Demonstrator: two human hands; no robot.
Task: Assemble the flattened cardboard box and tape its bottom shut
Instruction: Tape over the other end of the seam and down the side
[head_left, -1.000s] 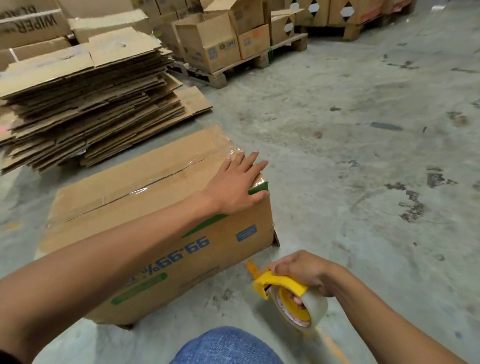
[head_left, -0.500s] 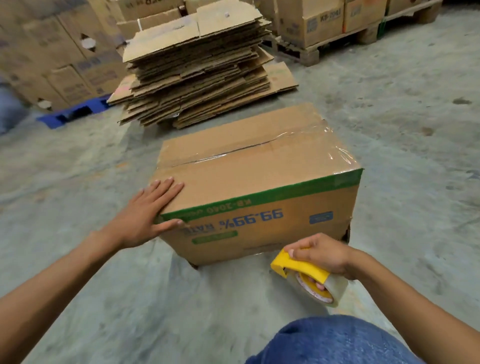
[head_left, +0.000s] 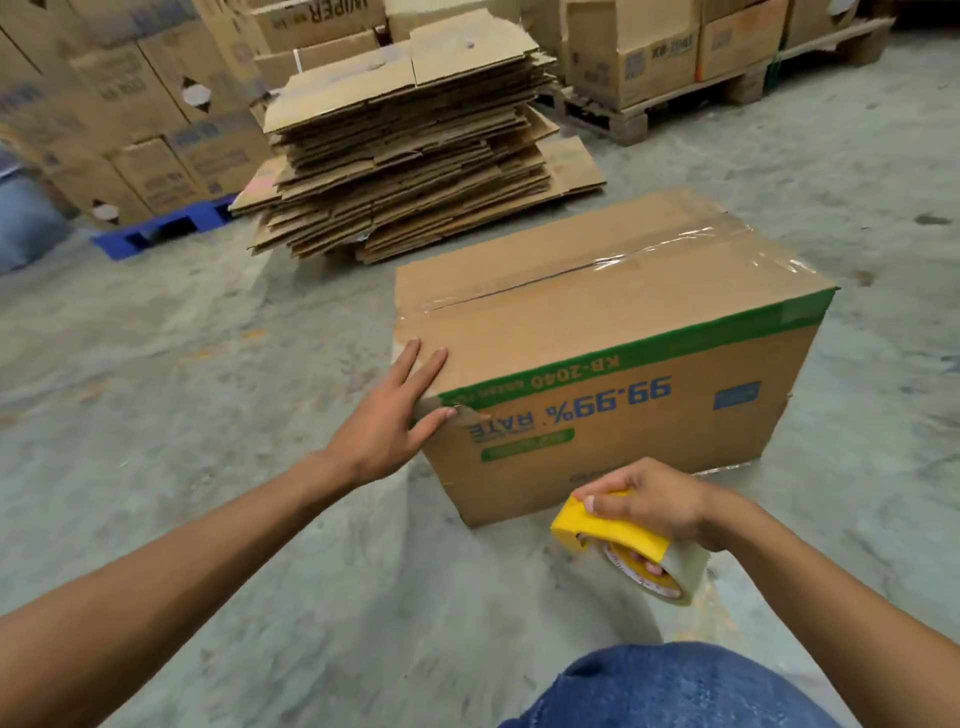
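An assembled cardboard box (head_left: 613, 322) stands upside down on the concrete floor, its print inverted. Clear tape (head_left: 597, 273) runs along the seam of its upward-facing flaps and over both ends. My left hand (head_left: 395, 421) lies flat on the box's near left corner, fingers spread on top and thumb on the front face. My right hand (head_left: 649, 501) grips a yellow tape dispenser (head_left: 618, 530) with a roll of clear tape, held low in front of the box, apart from it.
A tall stack of flattened cardboard boxes (head_left: 410, 150) lies behind the box. Filled cartons on a wooden pallet (head_left: 665, 62) stand at the back right, more cartons on a blue pallet (head_left: 161, 231) at the back left. My blue-jeaned knee (head_left: 675, 686) is at the bottom.
My left hand went from the box's right end to its near left corner. The view swung left around the box. My right hand still holds the dispenser low in front.
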